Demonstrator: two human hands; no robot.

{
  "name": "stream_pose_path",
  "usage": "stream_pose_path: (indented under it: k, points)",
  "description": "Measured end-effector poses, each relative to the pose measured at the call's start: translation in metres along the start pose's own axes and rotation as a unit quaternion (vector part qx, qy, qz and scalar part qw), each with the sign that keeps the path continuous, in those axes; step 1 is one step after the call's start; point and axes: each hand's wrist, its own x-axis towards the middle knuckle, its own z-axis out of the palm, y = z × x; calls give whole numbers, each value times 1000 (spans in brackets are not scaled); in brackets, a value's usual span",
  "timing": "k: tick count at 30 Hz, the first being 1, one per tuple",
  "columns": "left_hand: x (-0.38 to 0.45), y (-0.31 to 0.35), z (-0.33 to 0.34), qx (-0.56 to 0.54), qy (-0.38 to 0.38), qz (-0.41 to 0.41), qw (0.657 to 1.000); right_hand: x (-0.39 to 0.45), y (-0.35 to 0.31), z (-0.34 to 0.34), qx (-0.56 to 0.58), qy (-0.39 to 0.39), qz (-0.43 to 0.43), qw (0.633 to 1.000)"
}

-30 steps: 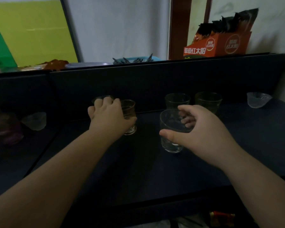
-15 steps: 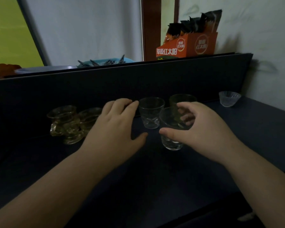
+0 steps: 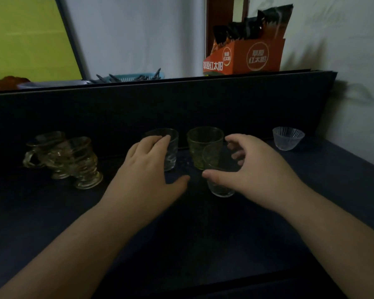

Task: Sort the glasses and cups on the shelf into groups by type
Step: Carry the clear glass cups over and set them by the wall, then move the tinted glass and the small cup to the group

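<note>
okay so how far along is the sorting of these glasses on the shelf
Done: two handled footed cups stand together at the left. In hand: the right hand grips a clear tumbler; the left hand rests against another clear tumbler. Left: the yellowish tumbler between them, and the small ribbed cup alone at the right.

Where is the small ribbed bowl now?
The ribbed bowl stands far right on the shelf, against the back panel, apart from the yellow glass.

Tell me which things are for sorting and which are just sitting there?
For sorting: two footed handled cups, clear tumbler, yellowish tumbler, small glass in the right hand, ribbed glass bowl.
Just there: orange box, blue basket.
</note>
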Motion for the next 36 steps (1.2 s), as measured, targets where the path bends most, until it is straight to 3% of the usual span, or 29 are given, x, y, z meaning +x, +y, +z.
stream_pose_path:
  k: [7,11,16,26,36]
  points:
    - [-11,14,2,6,-5,-86,996,-1,15,-14,-55,-37,-42,997]
    - [-28,18,-5,8,9,-107,994,-22,31,-28,-97,15,-85,992]
    - [-49,19,-16,11,35,-134,990,-46,36,-25,-34,89,-147,985]
    - [-122,-23,-57,52,76,-211,973,-63,-33,26,26,-6,-262,965]
    - [-231,-111,-140,98,92,-285,949,-76,-163,130,43,-100,-305,946]
